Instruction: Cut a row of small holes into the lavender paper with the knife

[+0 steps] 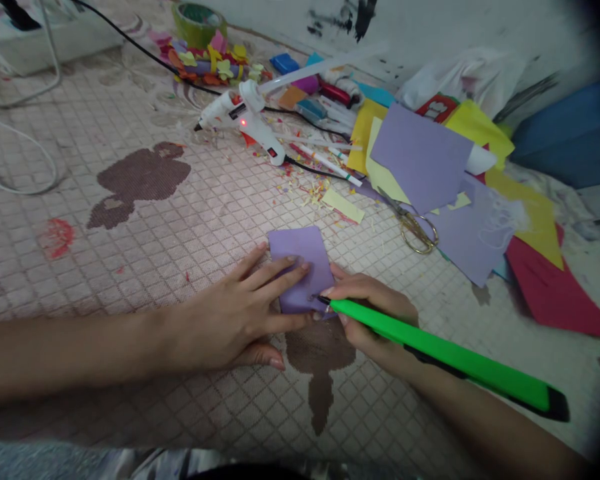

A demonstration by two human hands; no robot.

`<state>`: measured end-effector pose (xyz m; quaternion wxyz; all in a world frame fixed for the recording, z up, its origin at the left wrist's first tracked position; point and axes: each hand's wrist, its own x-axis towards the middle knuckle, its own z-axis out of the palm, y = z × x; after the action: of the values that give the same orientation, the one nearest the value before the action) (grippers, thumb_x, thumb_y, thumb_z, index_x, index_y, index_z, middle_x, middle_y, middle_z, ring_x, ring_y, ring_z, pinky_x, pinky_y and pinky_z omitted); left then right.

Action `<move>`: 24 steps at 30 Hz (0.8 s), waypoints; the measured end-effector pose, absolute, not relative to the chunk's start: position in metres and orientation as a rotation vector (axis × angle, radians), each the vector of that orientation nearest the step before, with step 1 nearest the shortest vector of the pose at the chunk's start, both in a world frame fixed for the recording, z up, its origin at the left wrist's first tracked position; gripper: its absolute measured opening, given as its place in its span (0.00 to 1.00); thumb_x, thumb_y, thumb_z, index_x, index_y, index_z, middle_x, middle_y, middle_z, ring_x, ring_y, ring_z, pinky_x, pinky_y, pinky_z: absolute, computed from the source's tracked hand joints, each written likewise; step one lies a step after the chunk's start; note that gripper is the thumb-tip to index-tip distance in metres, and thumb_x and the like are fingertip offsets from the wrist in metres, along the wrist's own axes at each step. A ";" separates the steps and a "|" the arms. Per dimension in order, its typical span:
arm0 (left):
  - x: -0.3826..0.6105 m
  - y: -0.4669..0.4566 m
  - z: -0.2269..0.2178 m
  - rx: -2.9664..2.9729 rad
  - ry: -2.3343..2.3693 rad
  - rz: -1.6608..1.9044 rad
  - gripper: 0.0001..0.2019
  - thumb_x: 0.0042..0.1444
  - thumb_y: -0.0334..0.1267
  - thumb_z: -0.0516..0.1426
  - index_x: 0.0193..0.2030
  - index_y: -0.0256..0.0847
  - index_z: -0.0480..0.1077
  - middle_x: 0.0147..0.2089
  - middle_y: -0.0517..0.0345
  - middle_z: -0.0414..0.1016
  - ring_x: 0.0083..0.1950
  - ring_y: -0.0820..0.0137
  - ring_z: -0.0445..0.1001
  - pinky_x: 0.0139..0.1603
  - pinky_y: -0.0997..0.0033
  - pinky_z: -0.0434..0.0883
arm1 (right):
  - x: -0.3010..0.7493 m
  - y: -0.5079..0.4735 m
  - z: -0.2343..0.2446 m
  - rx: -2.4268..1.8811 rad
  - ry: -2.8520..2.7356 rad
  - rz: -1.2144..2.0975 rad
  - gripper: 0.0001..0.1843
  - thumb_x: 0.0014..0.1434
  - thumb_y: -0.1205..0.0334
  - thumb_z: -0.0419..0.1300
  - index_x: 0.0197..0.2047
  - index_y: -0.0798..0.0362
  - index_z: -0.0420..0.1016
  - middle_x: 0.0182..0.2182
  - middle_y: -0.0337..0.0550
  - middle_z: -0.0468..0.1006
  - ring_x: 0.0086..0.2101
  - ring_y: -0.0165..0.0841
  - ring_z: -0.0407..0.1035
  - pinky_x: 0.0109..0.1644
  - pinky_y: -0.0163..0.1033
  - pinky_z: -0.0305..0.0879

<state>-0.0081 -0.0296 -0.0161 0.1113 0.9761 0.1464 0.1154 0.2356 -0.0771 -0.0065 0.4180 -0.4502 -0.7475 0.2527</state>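
Note:
A small purple sheet of craft foam or paper lies on the patterned tablecloth in front of me. My left hand is laid flat over its left and lower part, fingers spread and pressing it down. My right hand is closed around a long green utility knife with black trim. Its narrow dark tip touches the sheet near the lower right corner, beside a small curled mark. The right fingers rest against the sheet's right edge; part of the grip is hidden by the tool.
A white glue gun with a lit red light lies behind, its cord trailing right. Gold-handled scissors rest beside purple sheets and other coloured sheets. Further back are paper flowers, a tape roll and a power strip.

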 end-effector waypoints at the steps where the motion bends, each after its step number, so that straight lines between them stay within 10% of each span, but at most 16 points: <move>1: -0.008 -0.030 -0.016 2.865 0.427 0.335 0.28 0.65 0.60 0.51 0.67 0.52 0.63 0.75 0.37 0.48 0.73 0.42 0.54 0.67 0.28 0.50 | 0.236 -0.077 -0.005 -1.130 -1.886 0.641 0.17 0.56 0.75 0.58 0.41 0.44 0.77 0.34 0.37 0.83 0.36 0.34 0.80 0.63 0.49 0.71; 24: -0.008 -0.029 -0.018 2.868 0.442 0.328 0.28 0.66 0.61 0.48 0.68 0.55 0.61 0.75 0.37 0.48 0.73 0.43 0.53 0.67 0.28 0.50 | 0.241 -0.080 -0.004 -1.271 -1.805 0.665 0.12 0.57 0.71 0.59 0.41 0.46 0.78 0.38 0.41 0.85 0.51 0.38 0.77 0.55 0.44 0.76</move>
<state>-0.0085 -0.0293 -0.0176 0.1105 0.9761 0.1505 0.1116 0.2411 -0.0800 -0.0043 0.4057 -0.5038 -0.7156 0.2635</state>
